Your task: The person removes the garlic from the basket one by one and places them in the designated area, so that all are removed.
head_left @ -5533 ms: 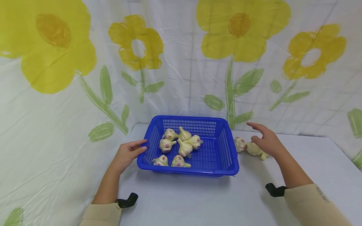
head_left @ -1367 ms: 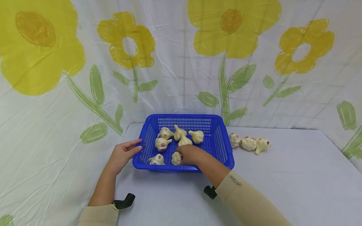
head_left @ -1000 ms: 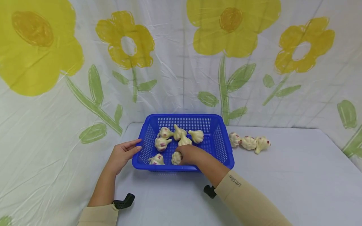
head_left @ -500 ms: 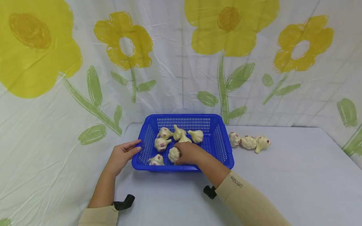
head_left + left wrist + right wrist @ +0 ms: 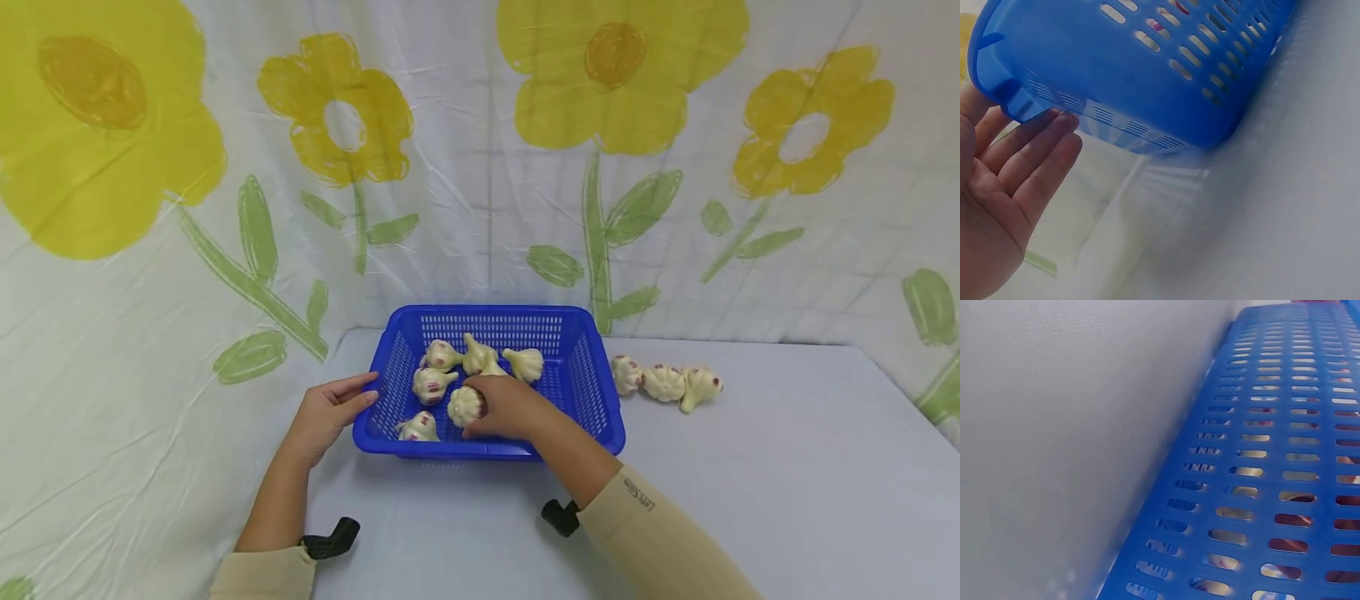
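My right hand (image 5: 504,407) is inside the blue basket (image 5: 615,417) and grips a garlic bulb (image 5: 466,407), whose ridged underside faces left. Several more garlic bulbs lie around it; one garlic bulb (image 5: 417,427) rests in the front left corner, and another garlic bulb (image 5: 525,364) lies toward the back right. My left hand (image 5: 327,414) touches the basket's left rim with its fingertips. In the left wrist view, the left hand's extended fingers (image 5: 1038,153) lie against the outer wall. Through the slots in the right wrist view, parts of bulbs and fingers show; the basket wall hides the rest.
Three garlic bulbs (image 5: 663,382) lie in a row on the white table (image 5: 772,450), just right of the basket. A white curtain (image 5: 465,208) printed with yellow flowers hangs behind the table and along the left side.
My right hand has gone from over the row of bulbs into the basket. Over the last second it has raised the gripped garlic bulb slightly. The left hand stays at the rim.
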A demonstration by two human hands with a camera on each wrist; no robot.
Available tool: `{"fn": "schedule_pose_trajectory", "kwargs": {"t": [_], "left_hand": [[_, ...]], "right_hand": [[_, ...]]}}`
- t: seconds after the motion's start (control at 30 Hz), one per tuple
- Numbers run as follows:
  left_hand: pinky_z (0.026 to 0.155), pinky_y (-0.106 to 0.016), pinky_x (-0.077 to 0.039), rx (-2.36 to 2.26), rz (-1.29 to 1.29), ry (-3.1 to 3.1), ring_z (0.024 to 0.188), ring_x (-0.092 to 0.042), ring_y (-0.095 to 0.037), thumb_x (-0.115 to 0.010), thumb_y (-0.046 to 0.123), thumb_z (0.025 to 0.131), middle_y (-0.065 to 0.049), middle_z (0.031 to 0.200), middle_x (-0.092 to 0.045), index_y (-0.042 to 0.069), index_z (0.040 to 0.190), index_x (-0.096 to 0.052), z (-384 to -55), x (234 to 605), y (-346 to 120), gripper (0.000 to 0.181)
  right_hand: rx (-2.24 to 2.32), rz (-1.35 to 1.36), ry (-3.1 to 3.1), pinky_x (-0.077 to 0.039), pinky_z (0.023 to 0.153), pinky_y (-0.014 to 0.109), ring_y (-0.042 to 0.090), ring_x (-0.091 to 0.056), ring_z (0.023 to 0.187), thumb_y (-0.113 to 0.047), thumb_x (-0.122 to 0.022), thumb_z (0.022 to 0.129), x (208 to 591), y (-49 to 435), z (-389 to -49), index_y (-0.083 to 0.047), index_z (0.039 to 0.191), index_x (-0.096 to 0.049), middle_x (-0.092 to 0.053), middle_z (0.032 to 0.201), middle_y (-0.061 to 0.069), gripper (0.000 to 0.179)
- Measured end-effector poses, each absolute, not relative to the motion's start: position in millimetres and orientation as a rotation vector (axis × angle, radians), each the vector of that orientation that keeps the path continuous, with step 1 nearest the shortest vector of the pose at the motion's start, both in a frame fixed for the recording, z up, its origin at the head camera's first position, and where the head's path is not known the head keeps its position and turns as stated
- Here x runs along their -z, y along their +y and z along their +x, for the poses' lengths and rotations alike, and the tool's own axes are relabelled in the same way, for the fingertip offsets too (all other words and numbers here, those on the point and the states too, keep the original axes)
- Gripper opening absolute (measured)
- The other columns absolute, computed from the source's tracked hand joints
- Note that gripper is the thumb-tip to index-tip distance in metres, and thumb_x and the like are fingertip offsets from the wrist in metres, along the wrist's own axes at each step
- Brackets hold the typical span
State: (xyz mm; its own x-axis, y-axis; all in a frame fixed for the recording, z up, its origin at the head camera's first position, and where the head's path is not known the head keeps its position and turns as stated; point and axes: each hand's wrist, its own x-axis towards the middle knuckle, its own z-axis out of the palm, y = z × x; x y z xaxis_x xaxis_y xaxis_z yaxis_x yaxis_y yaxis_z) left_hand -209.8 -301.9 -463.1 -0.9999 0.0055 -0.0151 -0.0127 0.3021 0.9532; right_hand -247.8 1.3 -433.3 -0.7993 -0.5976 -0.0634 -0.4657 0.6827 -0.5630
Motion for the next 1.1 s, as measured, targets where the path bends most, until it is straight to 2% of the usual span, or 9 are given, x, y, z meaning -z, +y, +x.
{"fn": "schedule_pose_trajectory", "kwargs": {"t": [0.23, 0.43, 0.6, 0.73, 0.9, 1.1], "left_hand": [[0.087, -0.027, -0.057, -1.87, -0.027, 2.505, 0.101, -0.071, -0.014, -0.072, 0.037, 0.089, -0.02, 0.132, -0.062, 0.007, 0.137, -0.059, -210, 464, -301, 0.058], [0.087, -0.027, -0.057, -1.873, -0.012, 2.506, 0.101, -0.07, -0.013, -0.072, 0.037, 0.09, -0.02, 0.132, -0.062, 0.006, 0.137, -0.058, -211, 465, -301, 0.058], [0.087, -0.027, -0.057, -1.88, -0.01, 2.507, 0.1, -0.071, -0.012, -0.072, 0.037, 0.09, -0.021, 0.131, -0.062, 0.006, 0.137, -0.058, -211, 465, -302, 0.058], [0.087, -0.027, -0.057, -1.881, -0.011, 2.511, 0.1, -0.071, -0.012, -0.072, 0.036, 0.09, -0.02, 0.131, -0.063, 0.006, 0.137, -0.058, -210, 465, -303, 0.058], [0.087, -0.027, -0.057, -1.883, -0.009, 2.509, 0.102, -0.071, -0.015, -0.072, 0.037, 0.09, -0.02, 0.131, -0.062, 0.006, 0.137, -0.058, -210, 465, -303, 0.058], [0.086, -0.026, -0.057, -1.869, 0.009, 2.515, 0.101, -0.07, -0.013, -0.071, 0.037, 0.09, -0.021, 0.131, -0.062, 0.005, 0.137, -0.058, -211, 465, -304, 0.059]], "right_hand": [[0.856, -0.871, 2.668, -0.049, 0.102, 0.044, 0.023, -0.058, 0.121, -0.033, -0.082, 0.079, 435, 1, -247, -0.012, 0.14, -0.053, -0.061, 0.133, 0.003, 0.071], [0.997, -0.874, 2.68, -0.052, 0.098, 0.042, 0.021, -0.059, 0.121, -0.036, -0.081, 0.081, 433, 2, -247, -0.014, 0.146, -0.047, -0.059, 0.137, 0.002, 0.076], [1.146, -0.858, 2.725, -0.05, 0.102, 0.044, 0.024, -0.054, 0.129, -0.039, -0.08, 0.082, 428, 2, -246, -0.014, 0.149, -0.043, -0.051, 0.147, 0.003, 0.08], [1.232, -0.825, 2.773, -0.048, 0.104, 0.043, 0.024, -0.049, 0.134, -0.038, -0.079, 0.083, 425, 1, -244, -0.02, 0.151, -0.04, -0.046, 0.152, 0.002, 0.08], [1.292, -0.79, 2.823, -0.049, 0.102, 0.044, 0.023, -0.051, 0.132, -0.036, -0.08, 0.083, 422, 2, -242, -0.023, 0.148, -0.044, -0.052, 0.146, 0.002, 0.076], [1.314, -0.804, 2.962, -0.052, 0.098, 0.044, 0.023, -0.055, 0.128, -0.035, -0.079, 0.084, 421, 10, -237, -0.017, 0.147, -0.045, -0.054, 0.143, 0.004, 0.074]]}}
